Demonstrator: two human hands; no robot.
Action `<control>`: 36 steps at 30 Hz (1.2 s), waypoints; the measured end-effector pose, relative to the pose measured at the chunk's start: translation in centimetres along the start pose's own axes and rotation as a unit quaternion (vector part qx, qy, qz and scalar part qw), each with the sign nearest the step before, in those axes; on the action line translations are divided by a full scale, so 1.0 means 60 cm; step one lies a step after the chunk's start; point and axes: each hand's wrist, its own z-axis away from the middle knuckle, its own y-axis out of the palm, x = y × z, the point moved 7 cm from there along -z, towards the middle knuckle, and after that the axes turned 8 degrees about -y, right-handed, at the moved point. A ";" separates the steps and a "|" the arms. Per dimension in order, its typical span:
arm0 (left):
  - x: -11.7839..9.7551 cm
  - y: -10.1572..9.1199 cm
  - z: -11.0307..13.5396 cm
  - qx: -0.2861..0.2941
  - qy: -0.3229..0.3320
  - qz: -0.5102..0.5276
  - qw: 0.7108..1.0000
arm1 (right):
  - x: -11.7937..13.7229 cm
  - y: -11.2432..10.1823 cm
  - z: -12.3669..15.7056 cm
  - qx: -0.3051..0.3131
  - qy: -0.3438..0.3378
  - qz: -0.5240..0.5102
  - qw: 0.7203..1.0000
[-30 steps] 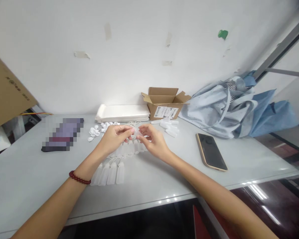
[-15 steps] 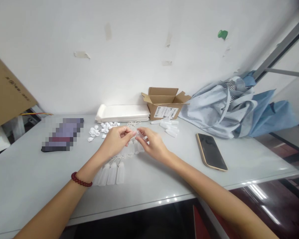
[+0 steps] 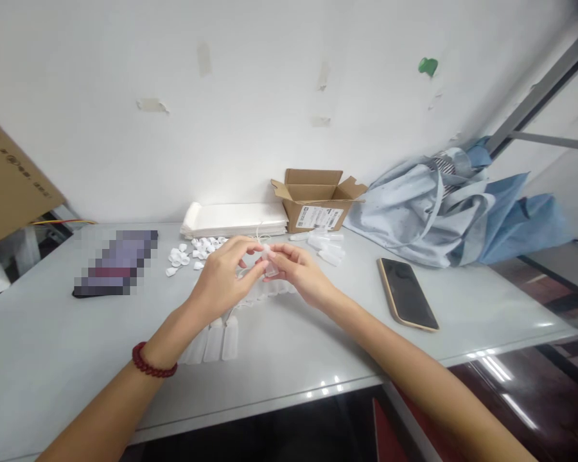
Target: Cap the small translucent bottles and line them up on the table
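A small translucent plastic bottle (image 3: 271, 268) with a white string loop at its top is held upright between both hands over the table. My left hand (image 3: 226, 273) closes its fingertips on the bottle's neck from the left. My right hand (image 3: 302, 271) grips the body from the right with thumb and fingers. Just below lies a row of similar bottles (image 3: 264, 292), partly covered by the hands. Closer to me, several strung bottles (image 3: 221, 339) lie side by side near my left wrist. Loose white caps (image 3: 179, 256) are scattered beyond my left hand.
Several bottles without strings (image 3: 330, 247) lie before an open cardboard box (image 3: 313, 215). A stack of white packets (image 3: 236, 219) rests against the wall. The phone (image 3: 408, 294) is on the right, a blurred-out dark item (image 3: 118, 263) on the left, and a pale blue cloth bag (image 3: 414, 205) behind.
The bottle has been turned upright between the hands, and its string loop now stands up above it. My left hand's fingers have shifted onto its neck. The view has moved slightly.
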 end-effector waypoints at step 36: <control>-0.023 0.010 0.013 -0.028 0.177 -0.116 0.977 | -0.021 0.005 0.001 0.008 0.040 -0.141 0.989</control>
